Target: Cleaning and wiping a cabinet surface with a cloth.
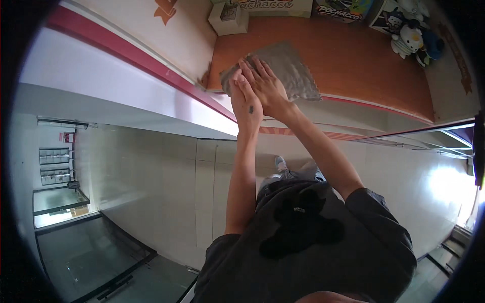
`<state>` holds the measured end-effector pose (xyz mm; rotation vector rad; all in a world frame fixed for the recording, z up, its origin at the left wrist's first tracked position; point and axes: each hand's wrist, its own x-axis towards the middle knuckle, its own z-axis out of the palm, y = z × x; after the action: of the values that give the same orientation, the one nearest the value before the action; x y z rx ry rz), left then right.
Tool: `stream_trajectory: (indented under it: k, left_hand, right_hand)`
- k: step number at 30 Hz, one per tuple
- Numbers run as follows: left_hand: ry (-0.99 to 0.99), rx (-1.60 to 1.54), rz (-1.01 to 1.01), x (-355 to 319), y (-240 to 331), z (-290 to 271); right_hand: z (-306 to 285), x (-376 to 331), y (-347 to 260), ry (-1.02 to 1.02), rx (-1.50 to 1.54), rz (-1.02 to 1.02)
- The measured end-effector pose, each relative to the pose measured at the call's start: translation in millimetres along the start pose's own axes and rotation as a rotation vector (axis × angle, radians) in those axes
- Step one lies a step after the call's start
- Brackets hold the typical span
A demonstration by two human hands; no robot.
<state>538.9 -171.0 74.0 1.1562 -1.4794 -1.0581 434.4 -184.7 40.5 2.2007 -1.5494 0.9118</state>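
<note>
A thin grey cloth (290,70) is spread over the front edge of an orange-brown shelf board (348,70). My right hand (267,88) lies flat on its left part, fingers stretched out and slightly apart. Close against it, my left hand (246,106) grips the cloth near its left end, with thumb and fingers drawn together. The left fingertips are partly hidden. A dark mark shows on the back of that hand.
On the shelf's back left stands a small white box (228,19). Plush toys (407,40) and a colourful box (341,10) sit at the back right. The shelf's pale left side panel (187,40) rises beside my hands; a tiled floor (151,166) lies below.
</note>
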Motion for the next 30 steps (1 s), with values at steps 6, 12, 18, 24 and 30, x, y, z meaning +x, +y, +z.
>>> stream_trajectory:
  k: [6,12,18,24,30]
  left_hand:
    - [-0.034,0.035,0.139,-5,-29,-1]
    - [-0.055,-0.017,0.104,-29,-13,17]
    - [-0.110,0.136,0.222,-31,-34,37]
    - [-0.182,0.255,0.459,-40,-48,57]
    - [-0.024,0.218,0.425,-63,-58,74]
  right_hand:
    - [0,-8,-9,-0.037,0.065,0.060]
    - [-5,-33,-6,0.008,0.091,0.190]
    - [-30,-52,2,0.041,0.101,0.341]
    - [-43,-77,7,0.112,-0.049,0.480]
    - [-53,-98,13,0.046,0.025,0.466]
